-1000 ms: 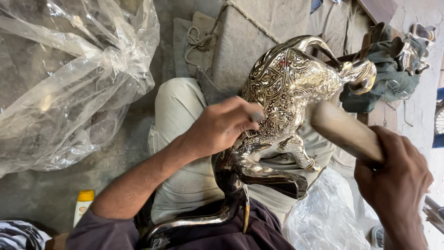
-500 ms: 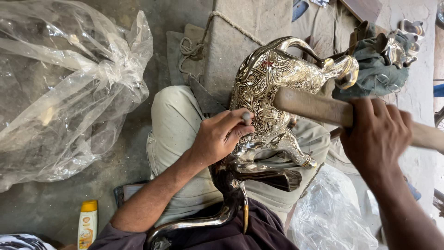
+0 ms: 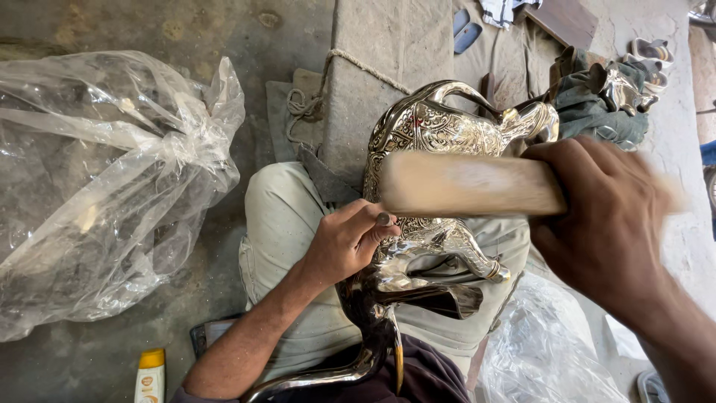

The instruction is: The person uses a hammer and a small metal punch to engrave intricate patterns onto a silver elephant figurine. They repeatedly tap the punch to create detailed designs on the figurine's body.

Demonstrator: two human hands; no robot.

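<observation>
On lap: silver horse figure (image 3: 447, 142) | beside: plastic bag (image 3: 112, 186) | front: stone block (image 3: 388, 60)

Wooden mallet (image 3: 470, 183) motion-blurred; right hand (image 3: 608, 224) blurred.

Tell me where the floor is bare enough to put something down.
Bare floor lies above the plastic bag, left of the stone block. A smaller strip runs between bag and knee. The lap is crowded: metal figure, left hand, right hand, mallet.

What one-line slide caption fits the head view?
Left hand holds a small punch against an ornate silver animal figure; right hand swings a wooden mallet.
</observation>
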